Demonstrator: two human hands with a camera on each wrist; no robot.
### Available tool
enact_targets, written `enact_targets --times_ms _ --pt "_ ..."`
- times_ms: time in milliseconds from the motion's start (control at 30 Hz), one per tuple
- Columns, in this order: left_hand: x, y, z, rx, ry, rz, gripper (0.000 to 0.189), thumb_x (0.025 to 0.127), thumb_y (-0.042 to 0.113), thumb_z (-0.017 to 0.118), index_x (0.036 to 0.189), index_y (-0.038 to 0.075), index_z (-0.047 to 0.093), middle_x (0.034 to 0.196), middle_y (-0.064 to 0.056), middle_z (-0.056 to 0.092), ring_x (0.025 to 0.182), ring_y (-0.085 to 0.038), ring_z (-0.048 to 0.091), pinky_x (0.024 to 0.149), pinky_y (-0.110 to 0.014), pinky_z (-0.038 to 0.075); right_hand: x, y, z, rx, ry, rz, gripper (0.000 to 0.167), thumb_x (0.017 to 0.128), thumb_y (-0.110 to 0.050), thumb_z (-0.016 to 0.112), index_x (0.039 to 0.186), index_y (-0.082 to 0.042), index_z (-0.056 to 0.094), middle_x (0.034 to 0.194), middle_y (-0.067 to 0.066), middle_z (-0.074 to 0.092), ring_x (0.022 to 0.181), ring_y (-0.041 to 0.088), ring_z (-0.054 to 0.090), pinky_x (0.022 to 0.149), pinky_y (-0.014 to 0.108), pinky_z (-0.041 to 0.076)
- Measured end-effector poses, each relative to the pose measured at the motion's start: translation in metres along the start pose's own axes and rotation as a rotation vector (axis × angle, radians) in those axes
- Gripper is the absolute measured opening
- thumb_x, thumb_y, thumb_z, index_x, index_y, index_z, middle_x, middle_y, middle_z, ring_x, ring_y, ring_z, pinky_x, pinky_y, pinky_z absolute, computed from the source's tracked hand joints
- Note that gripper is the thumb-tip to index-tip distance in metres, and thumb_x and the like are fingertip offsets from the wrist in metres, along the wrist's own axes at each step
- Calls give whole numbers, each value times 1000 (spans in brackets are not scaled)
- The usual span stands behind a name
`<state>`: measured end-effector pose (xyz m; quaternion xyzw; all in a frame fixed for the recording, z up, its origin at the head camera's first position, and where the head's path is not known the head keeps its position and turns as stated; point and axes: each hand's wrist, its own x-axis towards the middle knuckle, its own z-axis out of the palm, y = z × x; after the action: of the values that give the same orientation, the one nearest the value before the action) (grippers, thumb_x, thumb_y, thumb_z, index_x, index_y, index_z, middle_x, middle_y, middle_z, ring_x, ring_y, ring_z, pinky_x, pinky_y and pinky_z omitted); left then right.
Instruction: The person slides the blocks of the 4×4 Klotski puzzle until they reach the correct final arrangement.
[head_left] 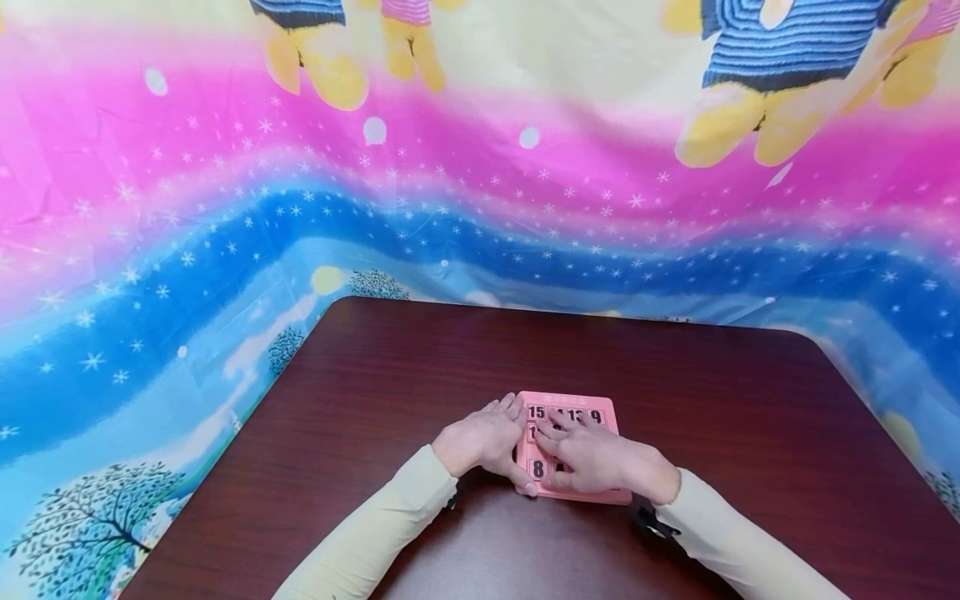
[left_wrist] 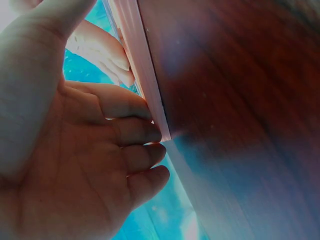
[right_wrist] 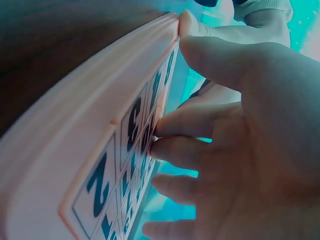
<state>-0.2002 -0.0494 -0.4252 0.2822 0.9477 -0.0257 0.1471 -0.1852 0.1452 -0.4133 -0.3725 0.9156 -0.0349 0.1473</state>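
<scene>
A pink number slide puzzle (head_left: 566, 398) lies flat on the table, its square tiles printed with black numbers. Tiles 15, 13, 9 and 8 (head_left: 537, 469) can be read in the head view. Along the puzzle's left side rests my left hand (head_left: 483, 437), fingers nearly straight against the side wall (left_wrist: 152, 75) and thumb at the near left corner. My right hand (head_left: 592, 458) reaches over from the right, its fingertips (right_wrist: 165, 125) touching the tiles and its thumb near the front edge. This hand covers much of the middle and right tiles.
The puzzle sits on a dark reddish-brown wooden table (head_left: 420, 358) with rounded far corners. Behind and beside it hangs a colourful cloth (head_left: 480, 192) with snowflakes, trees and bear figures. Dark straps (head_left: 656, 523) show at the wrists under light sleeves.
</scene>
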Motion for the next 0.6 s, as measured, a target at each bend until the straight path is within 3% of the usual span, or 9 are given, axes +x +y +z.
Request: enact_targets --times_ms 233,367,600 --pt "0 0 2 -11 3 2 124 68 77 69 156 3 22 165 -14 16 153 -25 15 126 -34 20 -8 -8 4 -10 44 -42 70 94 -55 55 145 -7 48 153 12 44 147 37 29 113 71 24" --pt "-1 0 3 -3 2 5 123 69 77 69 156 4 22 165 -14 17 153 -24 16 126 -34 20 -11 -13 4 -5 27 -59 66 94 -53 56 143 -8 51 151 13 46 146 37 32 114 69 26" --pt "-1 0 2 -3 1 -2 124 67 77 69 155 4 24 165 -14 16 154 -24 15 126 -34 20 -8 -5 -3 -10 44 -131 52 96 -48 56 134 -13 61 138 5 61 142 37 39 110 60 39"
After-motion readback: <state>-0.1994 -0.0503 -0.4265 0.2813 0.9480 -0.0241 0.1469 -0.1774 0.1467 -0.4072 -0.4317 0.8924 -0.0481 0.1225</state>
